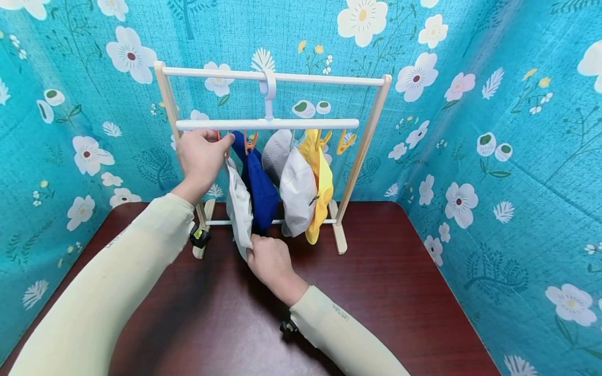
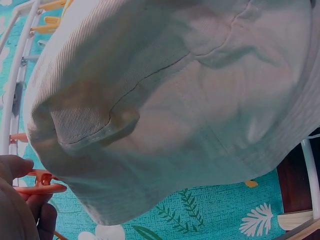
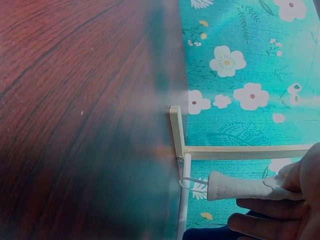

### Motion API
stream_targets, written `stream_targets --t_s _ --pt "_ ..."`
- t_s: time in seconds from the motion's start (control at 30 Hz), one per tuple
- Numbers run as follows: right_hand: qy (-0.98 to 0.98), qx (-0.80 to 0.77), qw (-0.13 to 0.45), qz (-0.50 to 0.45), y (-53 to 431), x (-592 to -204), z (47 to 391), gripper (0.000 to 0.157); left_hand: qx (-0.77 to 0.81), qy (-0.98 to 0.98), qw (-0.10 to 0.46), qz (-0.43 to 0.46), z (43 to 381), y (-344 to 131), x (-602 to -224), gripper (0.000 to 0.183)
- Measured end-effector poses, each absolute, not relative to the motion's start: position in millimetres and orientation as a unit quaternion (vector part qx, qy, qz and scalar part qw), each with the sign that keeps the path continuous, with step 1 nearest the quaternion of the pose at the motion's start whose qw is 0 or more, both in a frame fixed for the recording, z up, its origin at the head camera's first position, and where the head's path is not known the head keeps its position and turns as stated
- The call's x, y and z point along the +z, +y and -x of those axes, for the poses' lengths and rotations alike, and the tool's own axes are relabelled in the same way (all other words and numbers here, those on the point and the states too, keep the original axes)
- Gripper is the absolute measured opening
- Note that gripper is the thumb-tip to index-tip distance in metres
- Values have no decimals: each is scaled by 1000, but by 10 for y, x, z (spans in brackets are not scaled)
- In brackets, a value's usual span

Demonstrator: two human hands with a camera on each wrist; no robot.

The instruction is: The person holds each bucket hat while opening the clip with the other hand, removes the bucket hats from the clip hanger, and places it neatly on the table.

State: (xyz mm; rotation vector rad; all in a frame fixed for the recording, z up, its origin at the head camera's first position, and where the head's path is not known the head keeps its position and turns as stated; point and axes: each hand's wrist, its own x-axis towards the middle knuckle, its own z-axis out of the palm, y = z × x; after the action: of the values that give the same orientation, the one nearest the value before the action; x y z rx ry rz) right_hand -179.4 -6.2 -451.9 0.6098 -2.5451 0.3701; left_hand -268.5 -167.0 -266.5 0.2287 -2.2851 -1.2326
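Observation:
My left hand (image 1: 199,159) is at the left end of the white hanger (image 1: 301,124), pinching an orange clip (image 2: 42,187). Beside that clip hangs an off-white bucket hat (image 1: 239,201), which fills most of the left wrist view. Whether the clip bites on the hat's edge I cannot tell. Lower down, my right hand (image 1: 273,263) grips the hat's brim (image 3: 240,187) between thumb and fingers. Just right of it, a dark blue hat (image 1: 262,190) hangs from another orange clip (image 1: 250,142).
A white-and-grey hat (image 1: 298,193) and a yellow hat (image 1: 323,193) hang further right, near a yellow clip (image 1: 345,141). The hanger hooks onto a wooden rack (image 1: 369,151) standing on a dark red table (image 1: 376,292). Blue flowered cloth (image 1: 494,130) surrounds the table's back and sides.

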Motion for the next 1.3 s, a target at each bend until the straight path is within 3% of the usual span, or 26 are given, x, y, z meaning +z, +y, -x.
stream_targets --t_s 1.3 --pt "-923 135 274 -232 24 -4568 1786 21 -452 -836 300 -79 2694 -1639 -2736 45"
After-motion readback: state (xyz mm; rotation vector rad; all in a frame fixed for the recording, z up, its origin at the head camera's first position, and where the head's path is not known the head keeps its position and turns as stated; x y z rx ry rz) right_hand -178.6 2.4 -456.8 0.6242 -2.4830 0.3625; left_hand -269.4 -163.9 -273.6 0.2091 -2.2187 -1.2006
